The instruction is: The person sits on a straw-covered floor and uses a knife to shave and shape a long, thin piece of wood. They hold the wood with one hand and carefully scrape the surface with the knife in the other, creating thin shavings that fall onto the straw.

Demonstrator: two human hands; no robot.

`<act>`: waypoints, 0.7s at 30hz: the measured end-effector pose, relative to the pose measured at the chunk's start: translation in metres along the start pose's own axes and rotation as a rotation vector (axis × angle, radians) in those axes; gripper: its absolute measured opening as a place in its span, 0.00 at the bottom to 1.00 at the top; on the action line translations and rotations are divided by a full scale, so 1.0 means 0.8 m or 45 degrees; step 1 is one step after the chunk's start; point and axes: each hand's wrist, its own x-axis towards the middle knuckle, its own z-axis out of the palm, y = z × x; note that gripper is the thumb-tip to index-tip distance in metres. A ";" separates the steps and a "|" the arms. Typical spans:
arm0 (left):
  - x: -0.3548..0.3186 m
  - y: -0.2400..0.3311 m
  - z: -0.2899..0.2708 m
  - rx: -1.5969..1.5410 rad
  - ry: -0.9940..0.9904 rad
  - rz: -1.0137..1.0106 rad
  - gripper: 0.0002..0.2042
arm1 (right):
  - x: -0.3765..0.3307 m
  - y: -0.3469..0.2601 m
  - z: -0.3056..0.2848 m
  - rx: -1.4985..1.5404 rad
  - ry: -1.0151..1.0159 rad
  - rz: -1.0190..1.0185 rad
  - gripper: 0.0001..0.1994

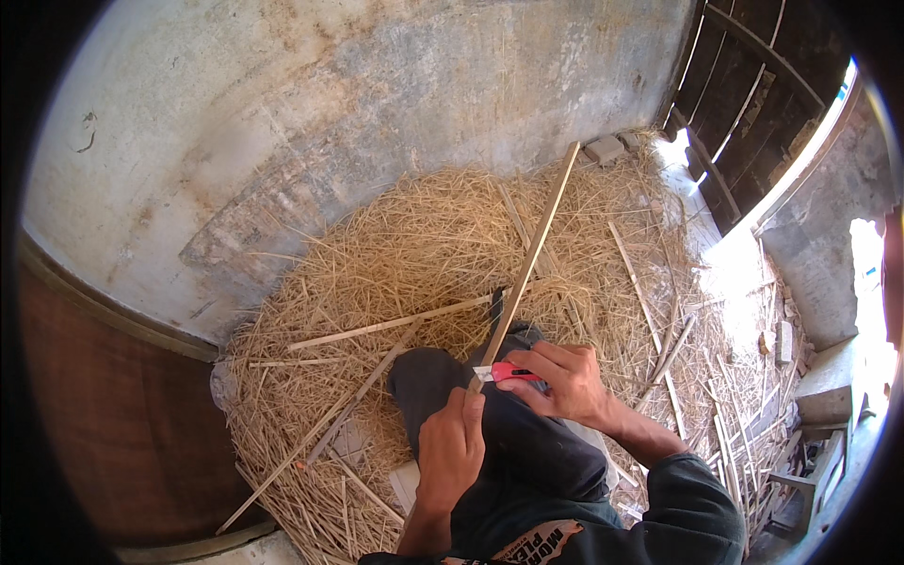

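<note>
Our left fingers (pixel 475 407) grip the strip (pixel 533 252) and our right fingers (pixel 557 362) clasp the knife (pixel 509 370) against it, so we judge the cutting under way, unfinished.

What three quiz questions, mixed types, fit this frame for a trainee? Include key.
1. Which hand holds the red cutter?
2. True or false: the left hand grips the long strip near the end closest to the person.
3. What is heaped between the person's legs and the pale wall?
A) Sand
B) Straw-like strands
C) Blue cloth

Key: 1. The right hand. 2. True. 3. B.
</note>
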 end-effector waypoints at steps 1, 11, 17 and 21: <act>0.000 0.000 0.000 -0.004 0.008 0.008 0.20 | 0.000 0.002 0.000 -0.007 0.000 -0.005 0.15; -0.007 -0.010 0.001 0.034 0.034 -0.012 0.19 | 0.013 0.025 -0.006 -0.098 0.040 -0.073 0.15; -0.009 -0.011 -0.002 0.058 0.044 -0.017 0.19 | 0.018 0.024 -0.004 -0.118 0.042 -0.076 0.15; -0.010 -0.009 -0.005 0.063 0.018 -0.047 0.19 | 0.019 0.027 -0.007 -0.116 0.018 -0.075 0.13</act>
